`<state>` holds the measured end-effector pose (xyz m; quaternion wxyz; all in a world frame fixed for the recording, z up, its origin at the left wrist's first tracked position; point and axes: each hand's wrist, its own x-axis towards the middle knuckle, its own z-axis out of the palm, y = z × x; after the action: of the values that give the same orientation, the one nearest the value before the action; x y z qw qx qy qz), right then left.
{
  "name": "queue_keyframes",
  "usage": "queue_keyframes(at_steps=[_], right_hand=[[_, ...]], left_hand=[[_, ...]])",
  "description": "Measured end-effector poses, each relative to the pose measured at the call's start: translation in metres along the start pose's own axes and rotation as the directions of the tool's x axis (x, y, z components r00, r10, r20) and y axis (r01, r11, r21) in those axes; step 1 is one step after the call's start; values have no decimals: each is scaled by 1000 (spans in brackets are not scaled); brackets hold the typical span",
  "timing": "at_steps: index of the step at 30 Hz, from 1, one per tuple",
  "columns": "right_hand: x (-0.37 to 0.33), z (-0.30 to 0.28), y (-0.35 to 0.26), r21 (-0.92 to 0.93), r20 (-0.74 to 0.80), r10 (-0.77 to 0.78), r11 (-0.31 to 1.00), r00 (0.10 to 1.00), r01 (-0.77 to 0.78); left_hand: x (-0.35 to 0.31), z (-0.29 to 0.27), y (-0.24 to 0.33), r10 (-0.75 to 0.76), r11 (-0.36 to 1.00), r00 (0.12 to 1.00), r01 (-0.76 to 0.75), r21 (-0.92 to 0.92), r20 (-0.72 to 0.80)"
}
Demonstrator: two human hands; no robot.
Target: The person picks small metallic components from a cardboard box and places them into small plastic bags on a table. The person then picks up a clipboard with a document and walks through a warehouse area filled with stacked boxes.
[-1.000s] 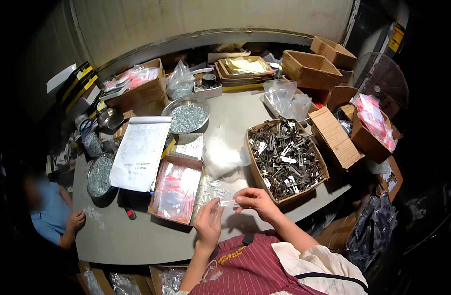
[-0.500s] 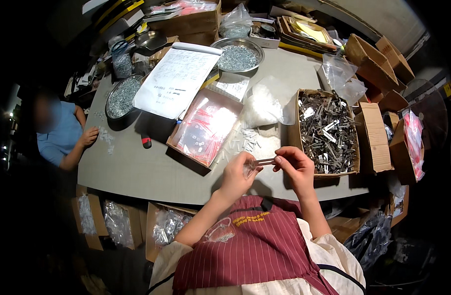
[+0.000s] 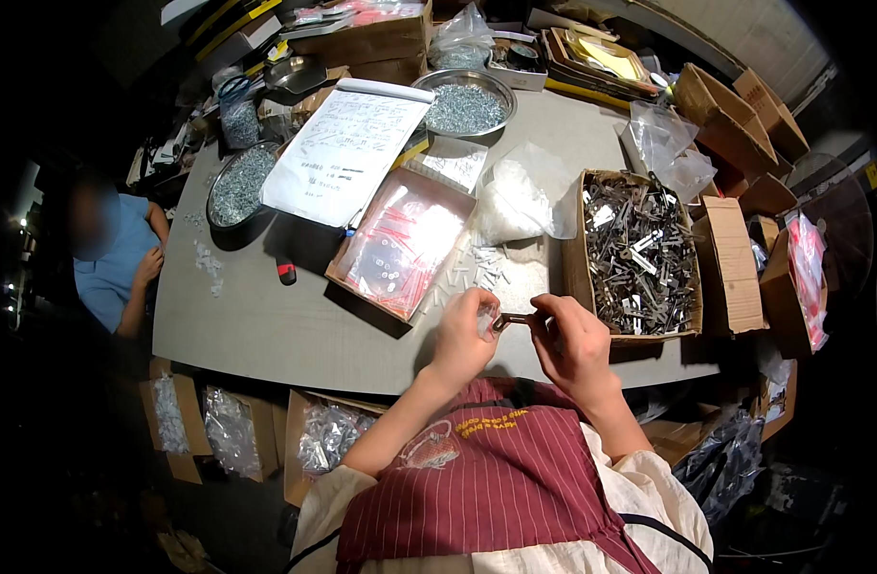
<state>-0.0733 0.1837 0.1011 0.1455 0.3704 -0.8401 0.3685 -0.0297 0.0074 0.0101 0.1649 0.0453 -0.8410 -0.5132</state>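
Note:
Close to the table's near edge, my left hand [image 3: 463, 337] is closed on a small clear plastic bag [image 3: 487, 323]. My right hand [image 3: 576, 349] pinches a narrow dark metal strip [image 3: 518, 319], whose left end meets the bag at my left fingertips. Whether that end is inside the bag I cannot tell. Right of my right hand stands a cardboard box [image 3: 632, 339] heaped with similar metal strips [image 3: 639, 251]. Small white plastic pieces [image 3: 484, 270] lie scattered just beyond my hands, beside a bag of white pieces [image 3: 511, 203].
A shallow box of clear and red bags [image 3: 400, 244] sits left of centre, near a paper pad [image 3: 347, 153]. Metal bowls [image 3: 467, 103] hold small shiny parts. A red-and-black object [image 3: 286, 275] lies on the table [image 3: 237, 330]. Another person [image 3: 118, 258] sits far left.
The metal strip has turned and shifted left against the bag. My right hand has rolled over, its fingers now curled above the strip. The other person's hand has drawn back from the table.

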Motion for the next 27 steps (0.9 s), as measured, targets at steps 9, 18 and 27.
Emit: queue_keyframes(at_steps=[9,18,27], right_hand=[[1,21,-7,320,161,104,935,981,-152],[3,11,16,477,289,323,768,901,-428],[8,7,15,381,438,192,845,878,-375]], left_hand=[[1,-7,13,79,996,989,-72,-61,122],[0,-3,11,12,991,965,23,-128,264],[-4,-2,3,-50,989,945,93,-119,324]])
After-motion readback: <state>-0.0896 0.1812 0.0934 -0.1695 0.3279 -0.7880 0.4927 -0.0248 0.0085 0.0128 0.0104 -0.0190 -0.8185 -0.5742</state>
